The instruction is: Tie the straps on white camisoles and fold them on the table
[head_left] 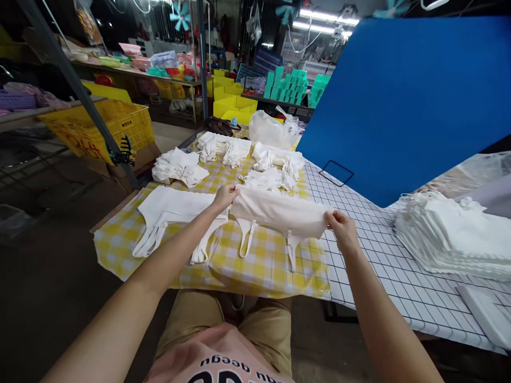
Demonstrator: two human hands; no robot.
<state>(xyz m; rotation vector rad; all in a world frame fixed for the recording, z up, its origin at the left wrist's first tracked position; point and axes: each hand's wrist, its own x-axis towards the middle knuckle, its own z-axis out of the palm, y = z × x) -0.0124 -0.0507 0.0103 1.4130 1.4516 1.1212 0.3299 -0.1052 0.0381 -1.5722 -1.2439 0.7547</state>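
A white strappy camisole top (279, 211) is stretched sideways between my two hands, its straps hanging down over the yellow checked cloth (255, 271). My left hand (225, 197) pinches its upper left corner. At the opposite end, my right hand (338, 223) grips the right edge between thumb and fingers. Just left of it, a flat stack of similar white tops (171, 205) lies with straps toward me. Behind the held top sit more white bundles: a loose heap (179, 167), a folded pile (223, 146), another pile (277, 157) and a crumpled bundle (267, 180).
A large blue board (407, 101) leans over the table's right side. Below it, a tall stack of white garments (455, 234) rests on the white grid cloth (359, 250). A clear plastic bag (271, 129) stands at the back. A yellow crate (107, 125) is left, beside a metal post (85, 98).
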